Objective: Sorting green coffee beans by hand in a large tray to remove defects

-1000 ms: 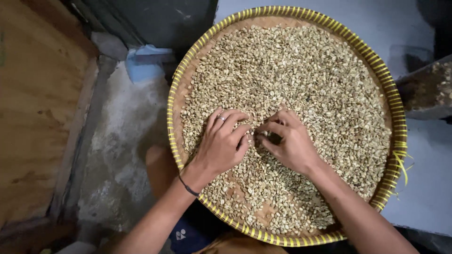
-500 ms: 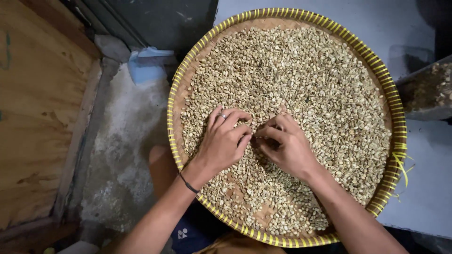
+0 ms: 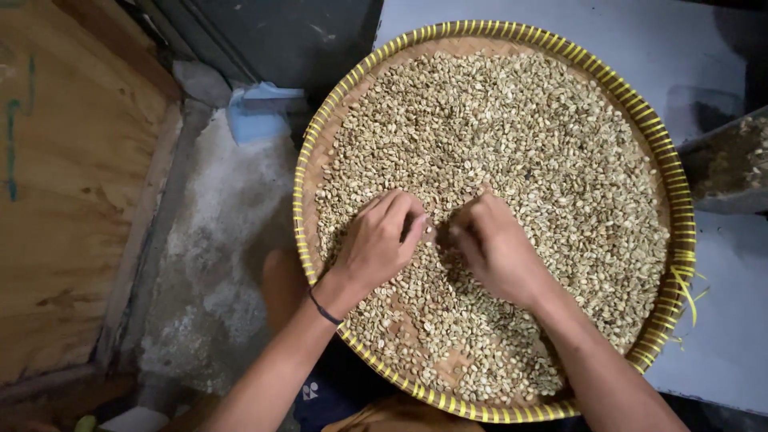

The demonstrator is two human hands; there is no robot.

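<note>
Both hands lie knuckles-up on the pale beans (image 3: 528, 152), so the fingertips of the left hand (image 3: 378, 240) and the right hand (image 3: 496, 248) curl out of sight; whether either pinches a bean cannot be told. The beans under the palms are covered. Both forearms run off the bottom edge, and the right one hides part of the near rim of the woven tray (image 3: 308, 160). A grey container (image 3: 724, 172) at the right is cut by the picture's edge, its dark contents too dim to name. The blue object (image 3: 256, 112) beside the tray is partly tucked behind the rim, its kind unclear.
</note>
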